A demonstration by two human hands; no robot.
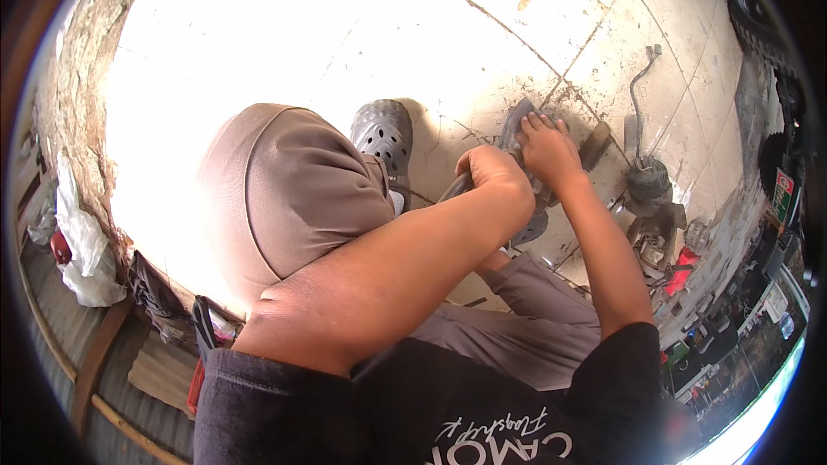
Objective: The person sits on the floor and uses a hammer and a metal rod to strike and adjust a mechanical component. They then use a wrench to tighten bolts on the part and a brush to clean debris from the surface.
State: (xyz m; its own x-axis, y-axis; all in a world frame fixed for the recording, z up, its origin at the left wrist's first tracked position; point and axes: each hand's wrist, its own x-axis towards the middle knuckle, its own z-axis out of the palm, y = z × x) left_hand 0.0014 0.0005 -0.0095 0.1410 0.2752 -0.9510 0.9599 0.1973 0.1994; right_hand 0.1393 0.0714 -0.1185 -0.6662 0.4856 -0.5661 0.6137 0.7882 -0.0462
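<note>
A dark grey, shoe-like piece (520, 114) is held low over the tiled floor, between my knees and right of centre. My left hand (493, 169) has its fingers curled in against the near side of it; the fingertips are hidden. Across its upper part lie the bent fingers of my right hand (550, 148), pressed onto the surface. Both hands and my left forearm cover most of the piece, so its exact kind does not show. Just right of my right hand lies a brown block with a dark underside (595, 145), like a brush.
To the right sit a black spool of cord (648, 179), a thin dark cable-like strip (639, 90) and an open box of small parts (655, 239). A red item (682, 270) lies beyond. My grey clog (383, 136) rests on the floor; white plastic bags (82, 224) hang at left.
</note>
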